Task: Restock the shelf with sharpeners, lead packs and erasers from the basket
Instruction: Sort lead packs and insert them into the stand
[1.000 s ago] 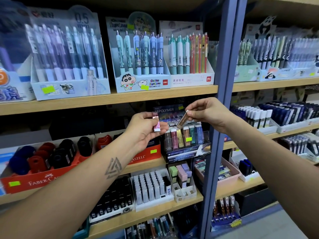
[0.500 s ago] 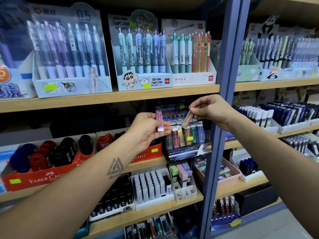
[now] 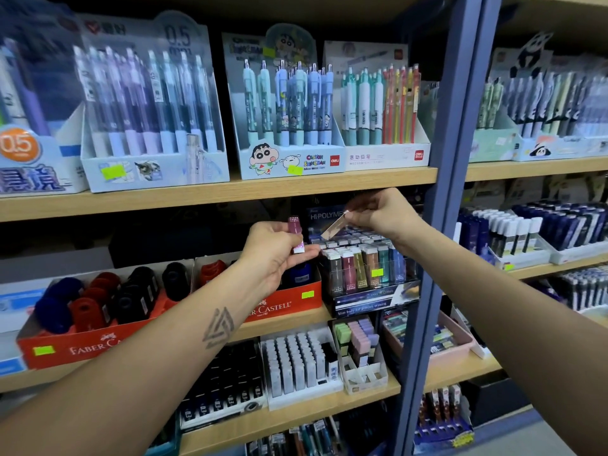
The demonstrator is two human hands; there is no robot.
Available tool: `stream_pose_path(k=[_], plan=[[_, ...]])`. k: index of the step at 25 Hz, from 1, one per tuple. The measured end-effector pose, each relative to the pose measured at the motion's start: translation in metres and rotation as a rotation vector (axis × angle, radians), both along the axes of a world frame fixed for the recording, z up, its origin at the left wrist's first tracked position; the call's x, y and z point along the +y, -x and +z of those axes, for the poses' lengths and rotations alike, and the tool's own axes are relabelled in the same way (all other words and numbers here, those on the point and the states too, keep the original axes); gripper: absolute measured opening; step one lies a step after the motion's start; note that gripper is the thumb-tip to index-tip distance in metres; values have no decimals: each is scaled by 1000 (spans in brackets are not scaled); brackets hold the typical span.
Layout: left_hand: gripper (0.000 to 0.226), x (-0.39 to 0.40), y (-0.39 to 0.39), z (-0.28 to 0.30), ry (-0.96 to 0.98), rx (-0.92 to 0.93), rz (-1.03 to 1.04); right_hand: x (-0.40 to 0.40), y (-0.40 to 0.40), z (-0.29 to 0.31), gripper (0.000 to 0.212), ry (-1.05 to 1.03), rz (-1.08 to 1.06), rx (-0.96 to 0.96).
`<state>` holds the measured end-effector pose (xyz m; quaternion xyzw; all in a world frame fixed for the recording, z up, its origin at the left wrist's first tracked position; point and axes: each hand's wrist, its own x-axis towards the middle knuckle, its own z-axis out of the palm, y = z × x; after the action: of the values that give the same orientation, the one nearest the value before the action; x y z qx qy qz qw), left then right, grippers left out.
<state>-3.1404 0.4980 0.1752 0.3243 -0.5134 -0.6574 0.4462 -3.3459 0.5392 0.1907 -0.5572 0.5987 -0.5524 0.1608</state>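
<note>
Right hand (image 3: pixel 381 215) pinches tan slim pack (image 3: pixel 332 229) above clear display rack (image 3: pixel 368 268); left hand (image 3: pixel 276 255) grips magenta pack (image 3: pixel 295 232). Risk: tilted entry jams between standing packs.

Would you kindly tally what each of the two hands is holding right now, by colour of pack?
Pink lead pack, in the left hand: 1
Bronze-brown lead pack, tilted over the display rack, in the right hand: 1
Total: 2
</note>
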Motion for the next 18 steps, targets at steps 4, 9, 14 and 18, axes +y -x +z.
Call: stream_pose_path(k=[4,9,14,18], plan=[[30,-11,-9,-5,38,-51,74,-17,-11,-1,7,-76,-30,139],[17,-16,-15,-9,91,-126,114,-29,-17,-4,6,-233,-57,366],[12,-18,-14,-11,145,-186,128,-30,-30,4,8,-307,66,634],[13,-21,-11,-12,160,-198,138,-26,-23,5,9,-236,-56,380]])
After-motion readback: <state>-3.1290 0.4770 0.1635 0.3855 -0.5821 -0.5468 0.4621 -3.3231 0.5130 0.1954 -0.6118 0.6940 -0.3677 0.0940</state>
